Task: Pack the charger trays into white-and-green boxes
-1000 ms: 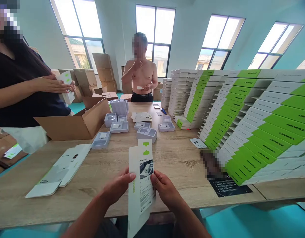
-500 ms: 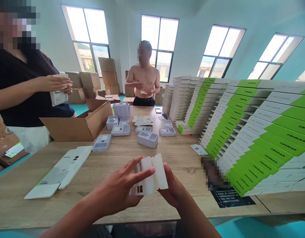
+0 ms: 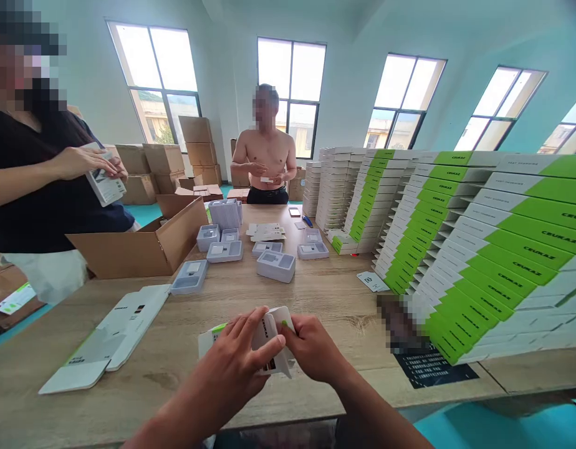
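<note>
Between my two hands, low over the table's front half, is a white and green carton (image 3: pixel 268 332) with dark lettering. My left hand (image 3: pixel 239 352) is closed round its left side, fingers over the top and thumb along the near face. At the carton's right end, my right hand (image 3: pixel 313 346) pinches a flap at the opening. Part of the carton's left end sticks out past my left fingers. Flat unfolded cartons (image 3: pixel 115 333) lie on the table to the left. A pale plastic tray stack (image 3: pixel 275 267) sits just beyond my hands.
Tall stacks of green and white cartons (image 3: pixel 503 249) fill the right side. An open brown cardboard box (image 3: pixel 129 249) stands at left, with several pale trays (image 3: pixel 225 251) beside it. A dark printed sheet (image 3: pixel 435 368) lies at right. Two co-workers stand at left (image 3: pixel 49 181) and across the table (image 3: pixel 264 153).
My right hand has moved in from the flap's outer side to grip the carton's open end. The carton has turned, showing its green left end. The left co-worker's carton has tilted.
</note>
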The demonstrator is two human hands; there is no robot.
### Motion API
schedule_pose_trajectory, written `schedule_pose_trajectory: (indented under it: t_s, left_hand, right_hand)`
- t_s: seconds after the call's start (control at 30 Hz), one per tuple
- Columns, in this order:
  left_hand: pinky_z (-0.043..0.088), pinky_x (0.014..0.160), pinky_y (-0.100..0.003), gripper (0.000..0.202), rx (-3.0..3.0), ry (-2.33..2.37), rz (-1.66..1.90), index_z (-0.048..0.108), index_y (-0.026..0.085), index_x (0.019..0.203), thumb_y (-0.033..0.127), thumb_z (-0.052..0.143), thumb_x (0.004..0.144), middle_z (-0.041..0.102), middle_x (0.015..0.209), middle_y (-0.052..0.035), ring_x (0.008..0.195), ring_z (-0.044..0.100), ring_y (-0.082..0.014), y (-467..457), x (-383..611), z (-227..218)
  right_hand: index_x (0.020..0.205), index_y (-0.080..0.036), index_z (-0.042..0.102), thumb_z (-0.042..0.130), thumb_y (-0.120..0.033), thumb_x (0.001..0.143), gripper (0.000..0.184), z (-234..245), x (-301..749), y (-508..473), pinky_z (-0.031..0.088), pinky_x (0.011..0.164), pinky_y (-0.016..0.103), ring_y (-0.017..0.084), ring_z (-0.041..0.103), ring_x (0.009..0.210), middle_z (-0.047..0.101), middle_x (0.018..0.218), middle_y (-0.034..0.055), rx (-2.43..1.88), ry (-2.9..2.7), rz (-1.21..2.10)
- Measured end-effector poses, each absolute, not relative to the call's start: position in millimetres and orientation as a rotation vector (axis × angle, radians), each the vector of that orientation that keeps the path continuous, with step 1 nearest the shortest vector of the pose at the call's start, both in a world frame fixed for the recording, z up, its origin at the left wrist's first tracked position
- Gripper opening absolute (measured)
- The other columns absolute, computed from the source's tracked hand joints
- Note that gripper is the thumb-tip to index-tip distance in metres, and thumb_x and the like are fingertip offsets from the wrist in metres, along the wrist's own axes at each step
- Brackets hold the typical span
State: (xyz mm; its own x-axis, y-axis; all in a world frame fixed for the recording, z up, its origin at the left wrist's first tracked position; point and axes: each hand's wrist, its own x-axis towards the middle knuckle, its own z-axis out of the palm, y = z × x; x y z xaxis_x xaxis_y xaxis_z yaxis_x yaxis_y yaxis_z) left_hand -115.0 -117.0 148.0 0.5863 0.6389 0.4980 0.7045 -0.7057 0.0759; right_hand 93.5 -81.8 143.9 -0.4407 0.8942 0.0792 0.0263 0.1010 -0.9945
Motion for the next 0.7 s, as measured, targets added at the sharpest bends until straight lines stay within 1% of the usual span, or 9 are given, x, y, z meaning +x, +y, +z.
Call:
schedule_pose_trajectory:
  t_s: [0.07,0.13,0.23,0.37,0.47,0.53,0.6,0.67,0.7]
  left_hand:
    - [0.054,0.107,-0.053,0.076,-2.729,-1.211,-0.908,0.042,0.034,0.145,0.02,0.08,0.08,0.052,0.153,-0.0147,0.131,0.059,-0.0348,-117.8,-121.3,144.3]
    - [0.056,0.105,-0.041,0.068,-2.863,-1.311,-0.979,0.04,0.035,0.15,0.028,0.073,0.091,0.056,0.151,-0.0109,0.131,0.061,-0.0291,-118.9,-128.7,145.8]
    - [0.056,0.101,-0.03,0.039,-3.065,-1.379,-0.935,0.058,0.035,0.136,0.023,0.057,0.1,0.058,0.145,-0.0061,0.126,0.065,-0.0226,-119.4,-134.1,158.6]
    - [0.055,0.097,-0.027,0.024,-3.25,-1.394,-0.789,0.067,0.03,0.12,0.022,0.053,0.101,0.063,0.133,-0.0059,0.117,0.067,-0.0206,-116.8,-130.8,186.7]
    - [0.054,0.09,-0.026,0.022,-3.318,-1.296,-0.693,0.067,0.028,0.116,0.02,0.051,0.103,0.069,0.12,-0.0046,0.104,0.069,-0.0191,-115.8,-130.2,202.1]
    - [0.053,0.088,-0.026,0.022,-3.283,-1.205,-0.733,0.067,0.026,0.108,0.019,0.046,0.104,0.069,0.121,-0.006,0.103,0.069,-0.019,-116.1,-131.1,205.3]
    - [0.054,0.087,-0.027,0.022,-3.235,-1.145,-0.739,0.066,0.024,0.099,0.014,0.046,0.102,0.067,0.126,-0.007,0.106,0.069,-0.0197,-116.4,-130.4,203.9]
    - [0.054,0.092,-0.029,0.026,-3.211,-1.115,-0.647,0.067,0.024,0.104,0.006,0.051,0.094,0.066,0.131,-0.0063,0.111,0.068,-0.0217,-115.7,-127.0,200.5]
    - [0.054,0.096,-0.031,0.036,-3.198,-1.105,-0.593,0.067,0.026,0.113,0.001,0.053,0.09,0.066,0.133,-0.0058,0.115,0.067,-0.0231,-114.8,-124.9,198.8]
  right_hand:
    - [0.065,-0.018,0.057,0.06,-0.046,0.095,0.042,151.2,97.5,-84.2,0.028,0.055,0.023,0.011,0.038,0.061,0.047,0.062,-0.0042,-0.996,-1.826,1.204]
    - [0.063,-0.018,0.053,0.054,-0.042,0.098,0.043,157.3,100.8,-88.0,0.025,0.053,0.023,0.01,0.035,0.06,0.041,0.061,-0.0049,-0.982,-1.919,1.17]
    - [0.062,-0.018,0.052,0.051,-0.04,0.1,0.044,161.6,101.8,-93.1,0.024,0.053,0.024,0.009,0.034,0.059,0.039,0.061,-0.0051,-0.948,-1.975,1.15]
    - [0.061,-0.017,0.054,0.045,-0.04,0.104,0.05,162.9,101.6,-93.5,0.024,0.055,0.025,0.009,0.036,0.057,0.041,0.059,-0.0045,-0.947,-2.121,0.89]
    - [0.064,-0.018,0.061,0.051,-0.043,0.102,0.047,169.9,108.9,-88.6,0.024,0.055,0.025,0.009,0.036,0.055,0.046,0.057,-0.0045,-0.944,-2.244,0.779]
    - [0.068,-0.018,0.066,0.057,-0.033,0.099,0.035,178.1,116.8,-84.2,0.025,0.055,0.025,0.009,0.038,0.055,0.053,0.057,-0.0044,-0.919,-2.356,0.758]
    - [0.071,-0.019,0.069,0.057,-0.02,0.095,0.027,185.6,123.1,-80.9,0.028,0.057,0.025,0.01,0.043,0.056,0.06,0.06,-0.0029,-0.874,-2.47,0.697]
    - [0.07,-0.019,0.068,0.054,-0.014,0.094,0.029,188.1,125.6,-80.1,0.031,0.059,0.026,0.011,0.047,0.057,0.064,0.061,-0.001,-0.85,-2.504,0.598]
    - [0.071,-0.019,0.068,0.054,-0.014,0.095,0.028,186.6,125.6,-80.8,0.034,0.06,0.026,0.012,0.051,0.058,0.066,0.063,0.0,-0.867,-2.467,0.57]
